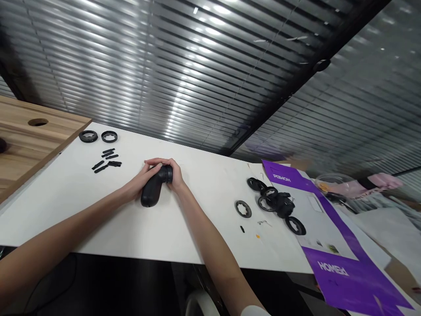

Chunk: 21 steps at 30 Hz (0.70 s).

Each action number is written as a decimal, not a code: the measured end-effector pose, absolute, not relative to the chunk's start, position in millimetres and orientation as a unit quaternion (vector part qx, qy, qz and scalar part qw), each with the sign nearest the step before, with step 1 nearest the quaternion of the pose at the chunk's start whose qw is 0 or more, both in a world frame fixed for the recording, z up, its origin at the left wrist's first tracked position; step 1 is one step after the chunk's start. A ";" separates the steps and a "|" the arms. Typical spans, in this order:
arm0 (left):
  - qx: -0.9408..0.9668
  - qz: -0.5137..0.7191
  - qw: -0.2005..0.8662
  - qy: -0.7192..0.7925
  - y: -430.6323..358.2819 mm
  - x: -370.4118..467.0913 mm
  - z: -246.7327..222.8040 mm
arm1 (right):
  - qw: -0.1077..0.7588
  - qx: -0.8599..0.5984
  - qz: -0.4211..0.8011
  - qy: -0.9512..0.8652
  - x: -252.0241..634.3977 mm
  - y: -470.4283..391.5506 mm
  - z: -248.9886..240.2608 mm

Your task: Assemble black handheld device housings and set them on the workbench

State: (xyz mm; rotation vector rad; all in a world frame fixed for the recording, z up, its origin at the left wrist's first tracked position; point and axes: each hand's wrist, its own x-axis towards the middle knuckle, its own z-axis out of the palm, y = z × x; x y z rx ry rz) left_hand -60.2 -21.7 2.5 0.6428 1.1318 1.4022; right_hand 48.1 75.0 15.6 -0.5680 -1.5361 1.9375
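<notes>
A black angled device with a rounded handle (151,193) is held just above or on the white table, its handle end pointing toward me. My left hand (140,180) wraps the bend of it from the left, thumb along the top. Around its ringed head end closes my right hand (176,173), with fingers reaching over the far side. The fingertips of both hands meet behind the device and are partly hidden. Left of the hands lie several small black strips (108,153) and two black rings, a thick ring (88,136) and a taller ring (109,137).
On the white table (131,237), a black ring (243,209), a small black piece (242,229) and an orange bit (258,236) lie to the right. Beyond them is a pile of black parts (284,205) beside a purple-and-white sheet (332,267). A wooden board (39,145) adjoins at left.
</notes>
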 end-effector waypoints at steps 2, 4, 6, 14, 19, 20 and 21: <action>0.251 0.592 0.597 0.480 -22.7 -57.3 7.3 | 0.259 -0.217 0.731 -0.593 50.3 74.1 20.9; 0.243 0.593 0.607 0.470 -23.1 -56.5 9.2 | 0.222 -0.235 0.735 -0.596 53.0 74.6 26.0; 0.248 0.595 0.610 0.461 -22.7 -57.2 9.1 | 0.202 -0.246 0.740 -0.592 55.1 76.4 29.2; 0.298 0.599 0.591 0.451 -21.9 -56.6 11.4 | 0.256 -0.312 0.764 -0.503 43.6 76.2 19.4; 0.270 0.604 0.596 0.456 -22.0 -54.8 12.0 | 0.315 -0.353 0.749 -0.464 40.5 69.4 15.5; 0.265 0.602 0.598 0.458 -21.6 -54.6 11.6 | 0.317 -0.362 0.747 -0.457 41.5 69.5 14.8; 0.263 0.601 0.600 0.458 -21.3 -54.4 11.3 | 0.317 -0.370 0.747 -0.452 42.6 70.3 13.9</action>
